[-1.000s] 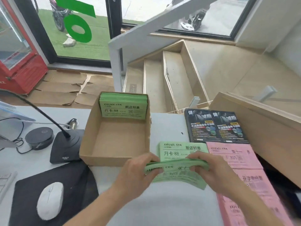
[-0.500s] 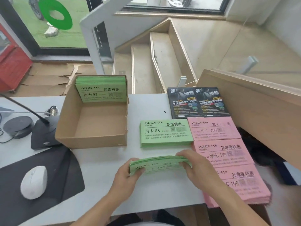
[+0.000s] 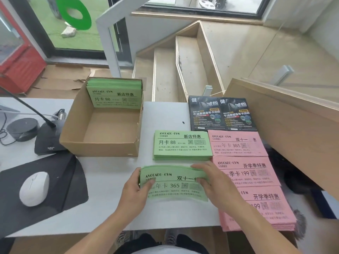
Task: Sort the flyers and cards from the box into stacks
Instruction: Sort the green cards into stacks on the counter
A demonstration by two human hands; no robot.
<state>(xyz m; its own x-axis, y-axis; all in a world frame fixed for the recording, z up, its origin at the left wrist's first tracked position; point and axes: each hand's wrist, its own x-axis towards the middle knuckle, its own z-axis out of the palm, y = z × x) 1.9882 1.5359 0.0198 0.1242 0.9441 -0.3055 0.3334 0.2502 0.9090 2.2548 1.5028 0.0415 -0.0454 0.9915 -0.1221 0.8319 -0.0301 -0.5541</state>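
We hold the bendy bundle of green paper flyers longways between our left hand and right hand, both grips clamped on its ends, low over the white worktop, just before the flat green stack.

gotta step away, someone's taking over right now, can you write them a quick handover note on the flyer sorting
Left hand and right hand both grip a bundle of green 365 flyers at the desk's near edge.
Done: green 88 stack, three pink stacks and black flyers laid out to the right of the box.
Left: set this bundle down as its own stack, then take the green 88 flyers leaning in the box.
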